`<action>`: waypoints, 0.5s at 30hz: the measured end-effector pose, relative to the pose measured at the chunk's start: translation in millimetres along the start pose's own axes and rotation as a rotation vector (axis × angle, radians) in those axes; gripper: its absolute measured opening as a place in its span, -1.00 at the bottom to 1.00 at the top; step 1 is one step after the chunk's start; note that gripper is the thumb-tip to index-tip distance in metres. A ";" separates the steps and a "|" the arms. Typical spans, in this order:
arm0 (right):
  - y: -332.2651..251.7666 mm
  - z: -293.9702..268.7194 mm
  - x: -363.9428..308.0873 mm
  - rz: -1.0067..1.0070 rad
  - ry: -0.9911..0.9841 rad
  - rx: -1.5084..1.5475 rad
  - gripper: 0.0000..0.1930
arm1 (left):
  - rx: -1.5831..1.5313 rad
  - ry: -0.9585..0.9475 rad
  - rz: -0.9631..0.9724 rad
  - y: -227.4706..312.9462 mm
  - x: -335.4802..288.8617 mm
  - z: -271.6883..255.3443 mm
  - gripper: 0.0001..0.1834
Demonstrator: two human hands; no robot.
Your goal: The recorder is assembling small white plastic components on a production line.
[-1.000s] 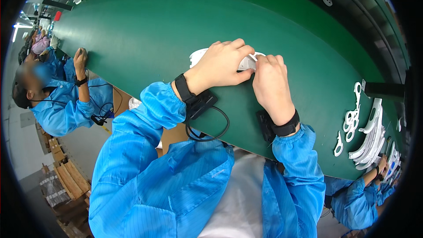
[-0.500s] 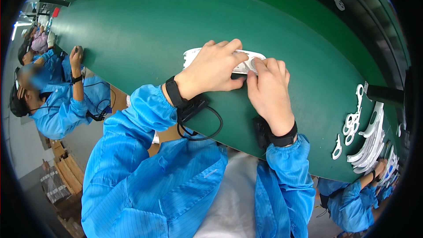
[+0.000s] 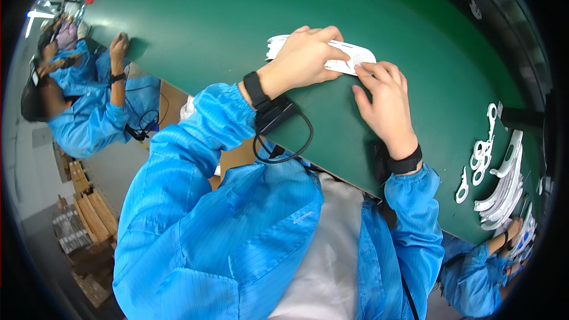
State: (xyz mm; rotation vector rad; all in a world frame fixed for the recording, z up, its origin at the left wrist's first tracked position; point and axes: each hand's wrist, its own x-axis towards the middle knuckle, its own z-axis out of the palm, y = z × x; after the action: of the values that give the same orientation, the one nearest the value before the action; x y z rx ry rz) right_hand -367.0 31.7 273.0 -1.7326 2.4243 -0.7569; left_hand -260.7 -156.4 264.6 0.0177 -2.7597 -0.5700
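Note:
A long white plastic housing (image 3: 363, 55) with a rounded right end and a patch of small holes lies on the green table in front of me. My left hand (image 3: 308, 59) reaches over its middle, thumb at the near edge and fingers across the top, gripping it and hiding much of that part. Clips or notches show at its left end. My right hand (image 3: 385, 98) is at the right end, its fingertips touching the near edge. The right thumb stands apart from the fingers, and nothing is held in this hand.
On the right of the green table (image 3: 237, 0) lie loose white ring-shaped parts (image 3: 481, 157) and a stack of curved white parts (image 3: 501, 195). Co-workers in blue sit at left (image 3: 89, 104) and lower right (image 3: 474, 272). A black cable (image 3: 311, 133) loops by my left wrist.
My right fingers have drawn back from the housing's top to its near edge, uncovering more of the holed end. The left hand still grips the housing. The whole view has shifted.

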 end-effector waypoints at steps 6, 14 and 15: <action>24.7 11.7 -3.3 0.038 0.247 0.520 -0.64 | 0.068 0.231 -0.164 6.3 -36.2 -28.1 -0.70; 85.1 16.5 -15.6 0.306 0.157 1.004 -0.75 | 0.307 0.857 -0.934 1.6 -313.5 -75.3 -0.66; 90.5 13.9 -18.0 0.365 0.188 1.043 -0.75 | 0.305 0.868 -1.013 -7.6 -348.0 -56.7 -0.63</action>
State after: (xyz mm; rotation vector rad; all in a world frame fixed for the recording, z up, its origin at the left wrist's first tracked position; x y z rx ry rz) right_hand -434.7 65.1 218.2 -0.8105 1.7329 -1.7241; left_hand 86.6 -158.6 203.4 1.4043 -1.7804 -0.2290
